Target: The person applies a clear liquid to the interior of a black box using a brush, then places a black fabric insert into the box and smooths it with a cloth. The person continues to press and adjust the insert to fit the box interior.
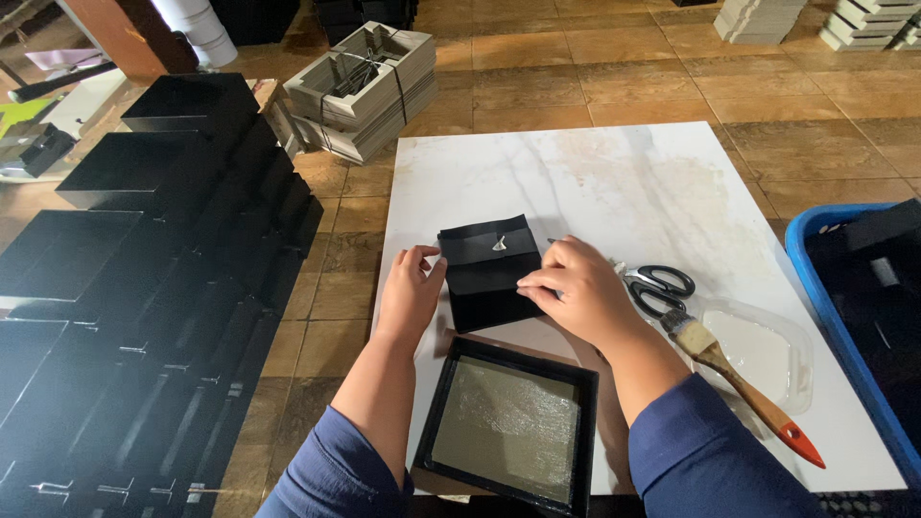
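Observation:
A black fabric-covered pad (pixel 484 269) with a darker band and a small silver clasp lies on the white marble slab (pixel 595 173). My left hand (pixel 413 288) rests against the pad's left edge, fingers bent. My right hand (pixel 574 288) presses down on the pad's right lower part with closed fingers. Just in front of the pad sits a shallow black tray (pixel 508 427) with a grey inside, partly over the slab's near edge.
Black-handled scissors (pixel 657 286) lie right of my right hand. A wooden brush (pixel 739 374) rests across a clear plastic glue tub (pixel 767 350). A blue bin (pixel 863 326) stands at right. Black boxes (pixel 144 249) fill the floor at left; bundled grey boards (pixel 360 91) lie behind.

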